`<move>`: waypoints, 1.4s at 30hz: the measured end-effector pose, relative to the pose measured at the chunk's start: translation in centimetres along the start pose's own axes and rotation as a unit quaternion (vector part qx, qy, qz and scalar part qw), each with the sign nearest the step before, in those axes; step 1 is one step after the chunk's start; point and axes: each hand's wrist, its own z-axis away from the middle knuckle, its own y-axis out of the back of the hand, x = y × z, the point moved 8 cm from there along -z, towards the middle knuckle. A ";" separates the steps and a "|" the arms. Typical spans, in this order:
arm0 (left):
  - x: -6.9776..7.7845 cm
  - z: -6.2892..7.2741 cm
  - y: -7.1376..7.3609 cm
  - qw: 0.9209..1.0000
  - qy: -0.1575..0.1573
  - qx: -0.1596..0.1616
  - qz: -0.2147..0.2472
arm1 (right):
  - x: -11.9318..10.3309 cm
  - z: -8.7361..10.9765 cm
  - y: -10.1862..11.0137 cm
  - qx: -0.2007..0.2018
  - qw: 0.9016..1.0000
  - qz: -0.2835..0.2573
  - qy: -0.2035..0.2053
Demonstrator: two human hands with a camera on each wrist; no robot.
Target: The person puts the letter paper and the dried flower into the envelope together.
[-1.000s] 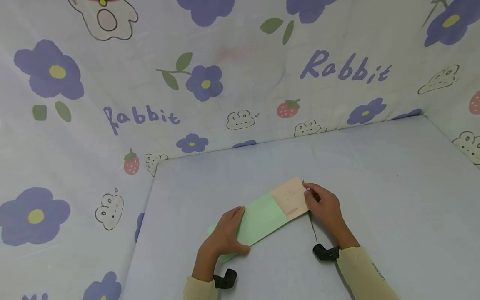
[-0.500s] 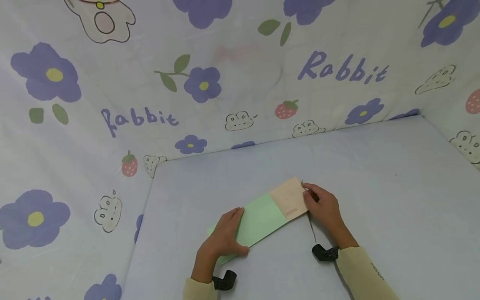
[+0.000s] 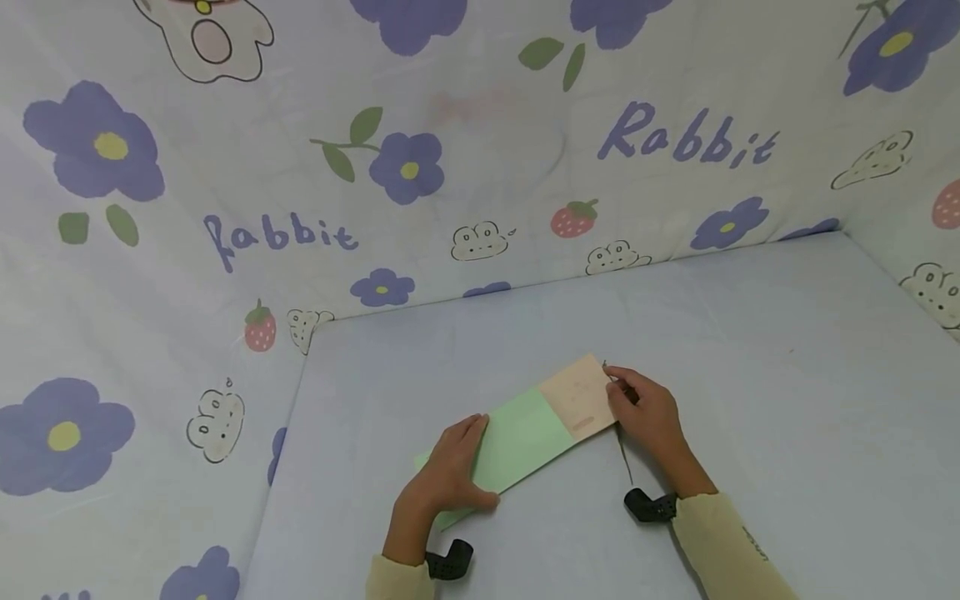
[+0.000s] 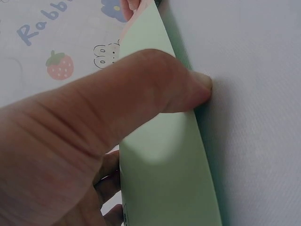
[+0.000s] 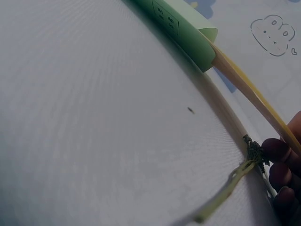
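Carton [image 3: 521, 435], flat and pale green, is gripped by the left hand [image 3: 450, 467] in the head view, and the peach panel [image 3: 579, 398] jutting from it is pinched by the right hand [image 3: 652, 417]. In the left wrist view its face is crossed by the thumb [image 4: 153, 77]. In the right wrist view a stem [image 5: 225, 193] is seen beside the fingertips [image 5: 276, 149], though whether it is held cannot be told.

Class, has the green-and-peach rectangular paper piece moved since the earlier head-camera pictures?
No; the paper piece shows no shift against the printed red strawberry.
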 end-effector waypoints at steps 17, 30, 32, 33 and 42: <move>0.0 0.1 0.1 1.000 -0.005 0.003 -0.001 | -0.1 0.1 0.0 -0.009 1.000 -0.002 -0.009; 0.1 0.1 0.1 1.000 -0.006 0.002 0.002 | -0.1 0.0 0.0 -0.008 1.000 0.003 -0.001; 0.0 0.1 0.1 1.000 -0.008 0.004 0.002 | -0.1 0.0 0.0 -0.007 1.000 0.003 -0.001; 0.0 0.1 0.1 1.000 -0.009 0.004 0.003 | 0.0 0.0 0.0 -0.007 1.000 0.003 -0.001; 0.0 0.1 -0.1 1.000 -0.010 0.006 0.000 | 0.0 0.1 0.0 -0.005 1.000 0.001 0.005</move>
